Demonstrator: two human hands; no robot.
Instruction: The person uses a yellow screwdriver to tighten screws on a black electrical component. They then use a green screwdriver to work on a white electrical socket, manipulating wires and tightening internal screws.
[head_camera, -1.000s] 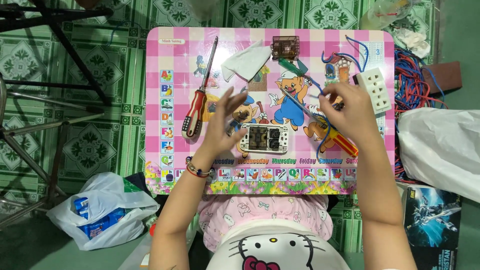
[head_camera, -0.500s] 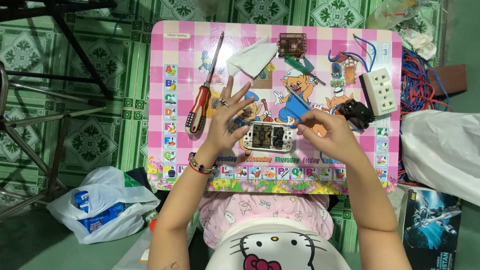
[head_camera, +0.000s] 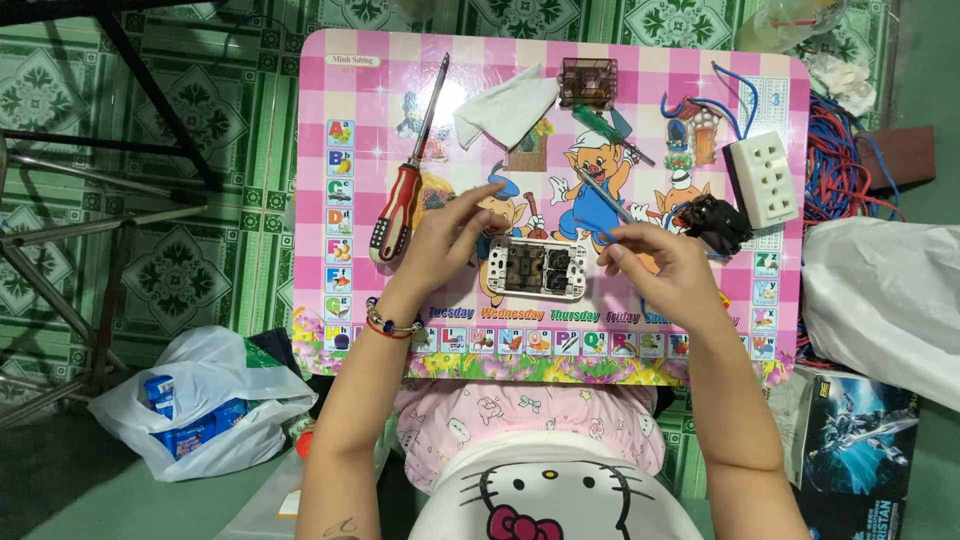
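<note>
bare arms, no sleeves. the left hand (head_camera: 440, 240) has a beaded bracelet (head_camera: 390, 325) with a red band at its wrist. below the bracelet, a white cartoon-cat shirt (head_camera: 550, 495) over pink patterned cloth (head_camera: 520, 415).

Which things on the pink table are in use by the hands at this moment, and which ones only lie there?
In use:
- white socket plate, touched by the left hand
- thin screwdriver, held by the right hand

Lying about:
- red-handled screwdriver
- white tissue
- small brown part
- white power strip
- black part
</note>
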